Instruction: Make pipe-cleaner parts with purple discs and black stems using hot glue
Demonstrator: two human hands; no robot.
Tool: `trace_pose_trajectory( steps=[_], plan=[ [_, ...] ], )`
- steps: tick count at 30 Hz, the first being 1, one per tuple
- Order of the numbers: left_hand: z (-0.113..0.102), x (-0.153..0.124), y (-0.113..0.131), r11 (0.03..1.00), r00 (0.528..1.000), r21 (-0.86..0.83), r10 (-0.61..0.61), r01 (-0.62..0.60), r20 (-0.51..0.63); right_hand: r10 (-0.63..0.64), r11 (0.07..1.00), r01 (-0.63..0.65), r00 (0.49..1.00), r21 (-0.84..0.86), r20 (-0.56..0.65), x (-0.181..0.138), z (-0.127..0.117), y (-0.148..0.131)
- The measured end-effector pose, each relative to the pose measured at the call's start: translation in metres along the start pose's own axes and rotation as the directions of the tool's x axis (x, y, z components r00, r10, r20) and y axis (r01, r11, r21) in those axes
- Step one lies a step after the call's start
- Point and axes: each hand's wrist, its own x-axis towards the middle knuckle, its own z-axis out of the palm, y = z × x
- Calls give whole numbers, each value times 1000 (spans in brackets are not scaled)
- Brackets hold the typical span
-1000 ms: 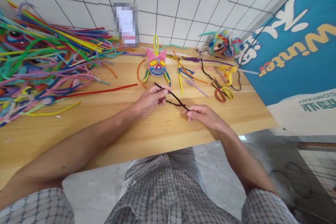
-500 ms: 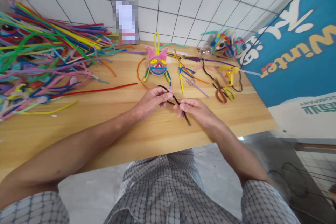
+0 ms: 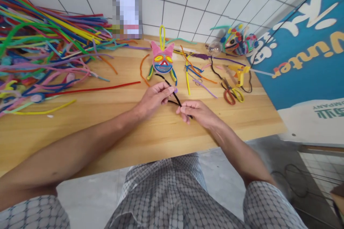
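A black pipe cleaner [image 3: 176, 97] runs between my two hands above the table. My left hand [image 3: 158, 96] pinches its upper stretch, with one end sticking out past the fingers toward the back. Lower down, my right hand [image 3: 194, 111] pinches it between thumb and fingers, and a short tip shows below. A second black strand reaches from the left fingers to the right ones. Just behind my left hand stands a cat-like ornament [image 3: 163, 63] with pink ears, yellow-ringed eyes, a blue mouth and a yellow loop on top.
A heap of coloured pipe cleaners [image 3: 53, 46] covers the left side. Scissors [image 3: 233, 93] and a yellow glue gun [image 3: 240, 74] lie at the right, near a clear ball [image 3: 215, 48] and a decorated fish-like piece [image 3: 233, 41]. Loose pipe cleaners [image 3: 188, 78] lie behind my hands.
The pipe cleaner's upper end extends farther beyond my left fingers, and its lower tip below my right hand is shorter. The whole view has shifted slightly.
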Motion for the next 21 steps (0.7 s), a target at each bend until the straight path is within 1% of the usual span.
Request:
trace_pose_trajectory(
  steps=[3,6,9,10,12,14,15,16,18,19,21],
  plan=[
    [2,-1,4,998,999,-59,-25,24,-26,26,996,-28,999,79,25,3,-3,2],
    [3,-1,12,993,995,-115,-49,39,-85,40,981,-46,999,189,36,4,-7,4],
    [2,0,18,991,991,-122,-62,48,-116,45,969,-52,998,242,35,5,-9,8],
    [2,0,18,992,990,-118,-62,47,-127,30,966,-32,999,255,11,5,-9,9],
    [1,1,15,993,985,-115,-51,32,-167,-41,962,62,996,266,-84,6,-9,12],
    [-1,2,10,993,978,-115,-32,8,-208,-139,958,183,969,220,-204,7,-8,15],
    [-1,3,8,994,976,-112,-22,-2,-218,-181,958,227,952,175,-246,7,-7,16],
    [-2,3,6,994,976,-105,-12,-11,-215,-207,962,245,942,120,-264,6,-7,17],
    [-3,3,5,996,986,-77,20,-33,-168,-225,972,234,941,4,-254,2,-6,17],
    [-3,1,6,998,992,-55,32,-39,-119,-228,974,223,945,-48,-236,0,-6,16],
    [-1,-3,7,1000,999,7,30,-30,17,-255,965,231,941,-127,-223,-4,-6,10]
  ],
)
